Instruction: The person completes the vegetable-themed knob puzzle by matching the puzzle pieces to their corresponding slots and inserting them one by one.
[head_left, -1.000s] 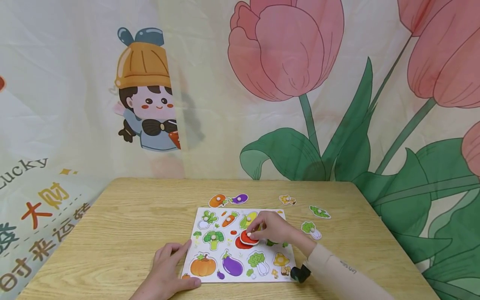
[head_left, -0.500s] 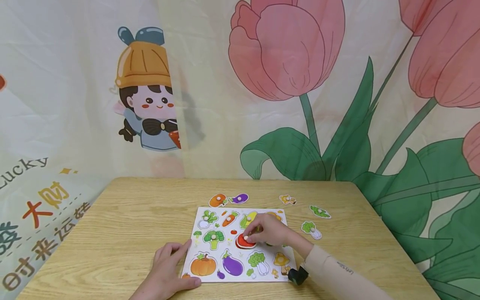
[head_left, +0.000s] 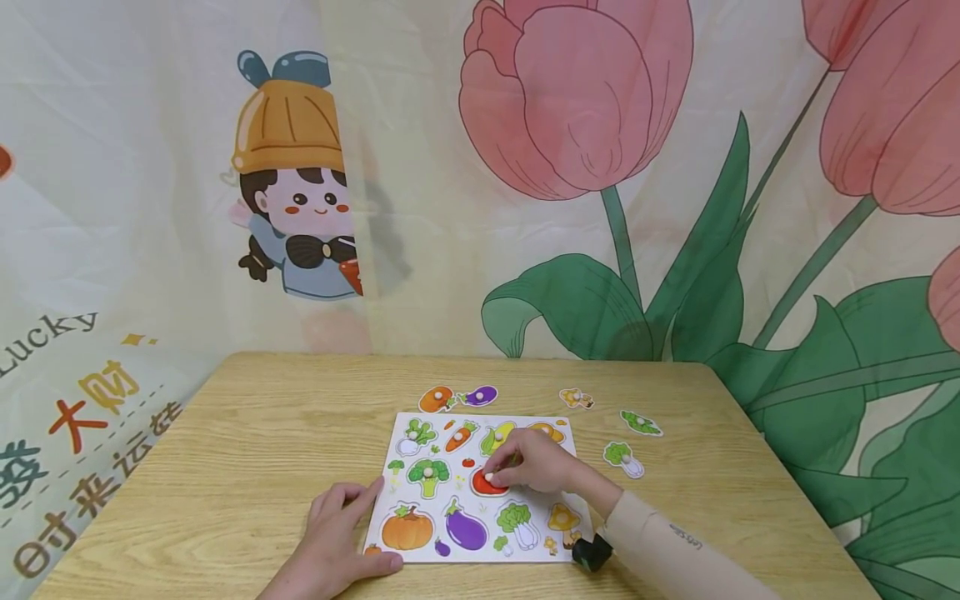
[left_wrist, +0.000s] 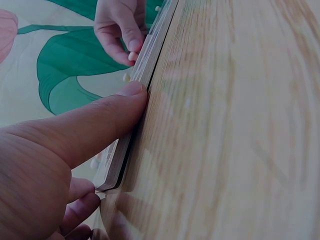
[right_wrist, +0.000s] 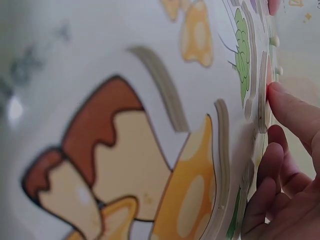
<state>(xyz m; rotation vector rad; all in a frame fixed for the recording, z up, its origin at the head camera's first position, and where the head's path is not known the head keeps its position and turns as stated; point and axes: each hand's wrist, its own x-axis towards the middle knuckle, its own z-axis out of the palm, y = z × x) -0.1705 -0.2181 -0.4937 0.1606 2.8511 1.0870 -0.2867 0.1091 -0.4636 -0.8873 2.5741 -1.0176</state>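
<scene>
While seemingly seated, tomato piece (head_left: 486, 482) under right-hand fingertips (head_left: 491, 477).

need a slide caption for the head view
Right hand sets a red tomato piece into the vegetable peg puzzle board while the left hand steadies its edge.

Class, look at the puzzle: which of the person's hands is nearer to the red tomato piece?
The right hand: its fingers pinch the knob of the red tomato piece in the board's middle. The left hand rests apart at the puzzle board's near left corner.
</scene>
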